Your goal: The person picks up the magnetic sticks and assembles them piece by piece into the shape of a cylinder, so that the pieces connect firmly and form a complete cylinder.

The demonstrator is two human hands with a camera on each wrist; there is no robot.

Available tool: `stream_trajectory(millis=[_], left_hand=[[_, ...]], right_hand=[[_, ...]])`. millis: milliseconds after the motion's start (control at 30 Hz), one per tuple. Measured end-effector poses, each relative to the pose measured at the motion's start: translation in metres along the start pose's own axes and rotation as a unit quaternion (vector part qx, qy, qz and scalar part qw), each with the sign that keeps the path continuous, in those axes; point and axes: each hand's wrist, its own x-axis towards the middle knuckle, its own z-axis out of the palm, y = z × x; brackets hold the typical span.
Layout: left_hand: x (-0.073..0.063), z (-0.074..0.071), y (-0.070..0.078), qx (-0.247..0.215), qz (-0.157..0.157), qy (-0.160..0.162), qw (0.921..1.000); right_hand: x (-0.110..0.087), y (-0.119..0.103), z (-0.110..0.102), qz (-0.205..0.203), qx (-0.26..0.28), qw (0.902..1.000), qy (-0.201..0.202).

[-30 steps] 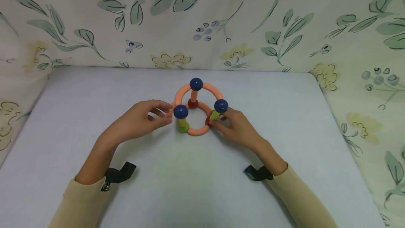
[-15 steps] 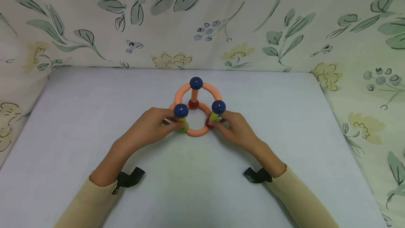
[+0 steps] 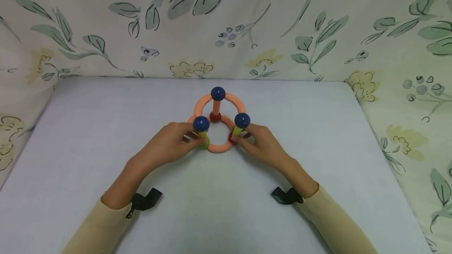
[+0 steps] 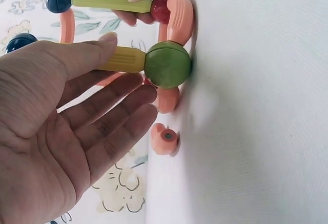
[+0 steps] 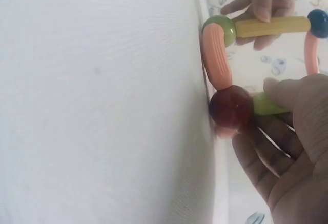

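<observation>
A frame of magnetic sticks and balls stands on the table. Orange curved sticks (image 3: 219, 149) form its lower ring, with a green ball (image 4: 168, 65) at front left and a red ball (image 5: 231, 107) at front right. My left hand (image 3: 173, 140) pinches the upright yellow stick (image 4: 128, 59) above the green ball. Opposite, my right hand (image 3: 265, 142) pinches the leaning lime-green stick (image 4: 110, 1) above the red ball. A blue ball (image 3: 242, 120) tops that stick, another blue ball (image 3: 201, 124) the yellow one. At the back, a third blue ball (image 3: 217, 93) joins upper orange arcs (image 3: 202, 103).
One orange curved piece (image 4: 164, 139) has a bare end on the table beside the frame, near my left fingers. The white table (image 3: 212, 207) backs onto a floral cloth (image 3: 226, 22). Dark straps (image 3: 146, 199) hang at both wrists.
My left hand has moved right, from beside the frame onto the yellow stick, and pinches it. My right hand keeps its grip, and the right blue ball has shifted slightly left.
</observation>
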Motion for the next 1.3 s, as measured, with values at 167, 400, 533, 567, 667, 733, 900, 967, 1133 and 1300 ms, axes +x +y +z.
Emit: stream_trajectory(millis=[167, 400, 533, 567, 667, 733, 900, 967, 1133, 1300], left_hand=[[0.000, 0.004, 0.000, 0.017, -0.014, 0.002, 0.9997], [0.003, 0.009, -0.003, 0.048, -0.019, 0.009, 0.9986], [0.003, 0.012, -0.005, 0.044, -0.014, 0.017, 0.9988], [0.003, 0.012, -0.005, 0.042, -0.013, 0.019, 0.9988], [0.004, 0.013, -0.006, 0.035, -0.014, 0.022, 0.9990], [0.005, 0.013, -0.006, 0.030, -0.017, 0.024, 0.9991], [0.005, 0.012, -0.006, 0.031, -0.021, 0.041, 0.9984], [0.006, 0.011, -0.007, 0.033, -0.023, 0.053, 0.9978], [0.006, 0.014, -0.008, 0.034, -0.034, 0.072, 0.9963], [0.006, 0.019, -0.009, 0.037, -0.044, 0.091, 0.9942]], right_hand=[[0.000, -0.001, -0.002, 0.012, -0.003, 0.9998, -0.013], [0.000, 0.000, -0.003, 0.019, -0.014, 0.9994, -0.027], [0.000, 0.000, -0.003, 0.026, -0.018, 0.9990, -0.031], [-0.001, 0.000, -0.003, 0.026, -0.020, 0.9990, -0.032], [-0.001, -0.002, -0.004, 0.026, -0.029, 0.9987, -0.034], [-0.002, -0.003, -0.005, 0.026, -0.038, 0.9982, -0.039], [0.000, -0.007, -0.008, 0.034, -0.057, 0.9958, -0.064], [0.001, -0.009, -0.010, 0.039, -0.059, 0.9948, -0.074], [-0.002, -0.015, -0.010, 0.044, -0.067, 0.9924, -0.094], [-0.007, -0.021, -0.004, 0.038, -0.078, 0.9918, -0.094]])
